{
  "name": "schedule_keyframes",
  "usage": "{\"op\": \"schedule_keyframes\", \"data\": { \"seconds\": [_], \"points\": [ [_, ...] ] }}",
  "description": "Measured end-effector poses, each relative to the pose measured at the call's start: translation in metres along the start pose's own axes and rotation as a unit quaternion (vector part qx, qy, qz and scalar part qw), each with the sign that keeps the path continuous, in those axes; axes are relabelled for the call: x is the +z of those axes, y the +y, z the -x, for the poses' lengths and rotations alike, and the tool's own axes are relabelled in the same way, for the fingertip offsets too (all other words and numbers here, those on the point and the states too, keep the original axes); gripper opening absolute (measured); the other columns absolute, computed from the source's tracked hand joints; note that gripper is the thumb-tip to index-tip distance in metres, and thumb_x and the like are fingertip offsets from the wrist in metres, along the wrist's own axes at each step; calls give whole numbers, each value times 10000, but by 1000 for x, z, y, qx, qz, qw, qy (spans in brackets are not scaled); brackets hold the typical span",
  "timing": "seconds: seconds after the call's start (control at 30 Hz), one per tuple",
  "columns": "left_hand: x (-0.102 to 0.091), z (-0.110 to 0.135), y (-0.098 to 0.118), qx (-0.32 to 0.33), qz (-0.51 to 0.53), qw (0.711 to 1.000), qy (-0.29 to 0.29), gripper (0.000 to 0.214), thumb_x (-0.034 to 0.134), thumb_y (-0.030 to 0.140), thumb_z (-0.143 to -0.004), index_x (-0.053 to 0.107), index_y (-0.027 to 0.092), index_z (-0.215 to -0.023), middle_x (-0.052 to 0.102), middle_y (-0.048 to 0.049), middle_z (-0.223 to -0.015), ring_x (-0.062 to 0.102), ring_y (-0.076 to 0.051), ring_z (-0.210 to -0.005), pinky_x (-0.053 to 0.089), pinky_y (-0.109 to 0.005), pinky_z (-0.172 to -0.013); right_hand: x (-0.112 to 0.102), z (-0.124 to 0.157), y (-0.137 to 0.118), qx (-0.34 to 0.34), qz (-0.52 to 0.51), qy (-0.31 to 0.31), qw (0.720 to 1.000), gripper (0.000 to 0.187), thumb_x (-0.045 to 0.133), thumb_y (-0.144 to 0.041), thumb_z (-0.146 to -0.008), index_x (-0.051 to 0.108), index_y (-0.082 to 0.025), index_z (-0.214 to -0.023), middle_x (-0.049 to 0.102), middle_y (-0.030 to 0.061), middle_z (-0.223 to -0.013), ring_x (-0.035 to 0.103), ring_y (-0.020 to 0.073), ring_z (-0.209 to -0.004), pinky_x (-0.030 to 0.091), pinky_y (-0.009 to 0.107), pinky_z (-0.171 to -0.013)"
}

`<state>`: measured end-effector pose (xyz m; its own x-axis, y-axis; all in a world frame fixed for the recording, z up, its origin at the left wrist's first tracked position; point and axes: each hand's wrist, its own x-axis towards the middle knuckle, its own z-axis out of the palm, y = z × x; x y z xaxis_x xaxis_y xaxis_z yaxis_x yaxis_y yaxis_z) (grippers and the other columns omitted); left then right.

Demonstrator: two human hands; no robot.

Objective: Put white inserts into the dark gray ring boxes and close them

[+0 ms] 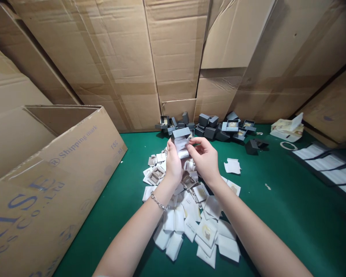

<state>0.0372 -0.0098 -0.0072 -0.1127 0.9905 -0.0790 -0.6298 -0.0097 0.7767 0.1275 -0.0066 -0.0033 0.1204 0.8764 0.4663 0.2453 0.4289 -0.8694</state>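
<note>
A small grey box [181, 134] with its lid up and a white lining showing is held above the table. My left hand [173, 161] wraps round its left side, a chain bracelet at the wrist. At the box's right edge, the thumb and fingers of my right hand [204, 156] are pinched on the box or its lining; which of the two I cannot tell. Beneath both hands spreads a heap of white folded cards and packets [190, 207]. Several beige box inserts [156, 175] lie among them.
Dark small boxes [210, 132], some opened, are piled along the back of the green table [265, 215]. A big carton [60, 181] stands left. On the right are a tissue pack [287, 129], a tape ring [288, 146] and white bags with black straps [331, 163]. Cardboard walls the back.
</note>
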Motion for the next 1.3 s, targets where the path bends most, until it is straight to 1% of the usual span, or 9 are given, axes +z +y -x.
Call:
{"op": "schedule_keyframes", "data": {
  "seconds": [0.1,0.2,0.37,0.53,0.7,0.93,1.07,1.17,1.3],
  "points": [
    [-2,-5,-3,44,-3,999,0,438,382,546,-910,584,244,-1155,661,-58,-1116,640,-178,-977,531,-253,-742,-4,1,2,-123,138,-58,981,224,481,-259,-868,668,-236,-989,651,80,-1070,619,207,-959,507,338,-828],
    [-6,-9,-5,56,-16,998,1,410,418,536,-902,609,246,-1121,659,-46,-1130,629,-164,-1006,525,-242,-773,-6,0,2,-159,203,-97,961,278,433,-278,-904,665,-236,-1050,606,105,-1149,588,229,-1053,487,363,-886],
    [-8,-10,-2,67,-22,997,-27,471,328,566,-917,601,245,-1127,673,-41,-1080,622,-161,-1035,507,-267,-857,-3,-3,6,-111,157,-102,976,296,443,-349,-909,659,-189,-1034,522,143,-1243,533,247,-1149,477,386,-922],
    [-4,-8,1,80,-17,996,-31,525,227,550,-943,596,230,-1133,657,-44,-1131,590,-159,-1111,447,-297,-976,1,-6,12,-116,100,-108,982,270,451,-341,-901,668,-209,-996,541,119,-1218,510,240,-1161,408,422,-994],
    [-7,-10,-8,106,-36,992,-66,509,251,555,-938,561,237,-1187,635,-46,-1185,566,-170,-1149,387,-320,-1040,3,-3,11,-91,138,-57,985,260,473,-370,-879,692,-233,-910,542,95,-1230,448,279,-1204,335,481,-1026],
    [-16,-14,-13,157,-132,977,-60,566,271,645,-888,578,242,-1141,626,-42,-1178,532,-179,-1178,350,-315,-1060,1,-3,4,-84,134,-57,986,236,516,-359,-856,721,-241,-860,608,78,-1121,513,259,-1075,384,446,-970],
    [-16,-13,-10,167,-139,973,-84,493,324,596,-907,570,226,-1120,616,-47,-1166,537,-180,-1157,367,-317,-1045,-1,-4,3,-68,134,-42,988,221,577,-384,-822,743,-239,-814,609,83,-1143,503,275,-1103,375,452,-981],
    [-16,-13,-10,190,-160,965,-84,404,387,530,-913,571,219,-1094,616,-42,-1133,549,-177,-1117,381,-313,-1027,-2,-6,6,-62,113,-52,990,216,592,-381,-803,751,-236,-804,617,87,-1117,521,272,-1088,382,447,-976],
    [-16,-13,-10,211,-184,956,-87,401,355,510,-926,560,212,-1100,611,-48,-1128,544,-180,-1113,386,-323,-1018,-4,-9,6,-65,102,-68,990,206,600,-364,-781,755,-234,-820,609,91,-1126,519,276,-1109,372,460,-997]
  ]
}}
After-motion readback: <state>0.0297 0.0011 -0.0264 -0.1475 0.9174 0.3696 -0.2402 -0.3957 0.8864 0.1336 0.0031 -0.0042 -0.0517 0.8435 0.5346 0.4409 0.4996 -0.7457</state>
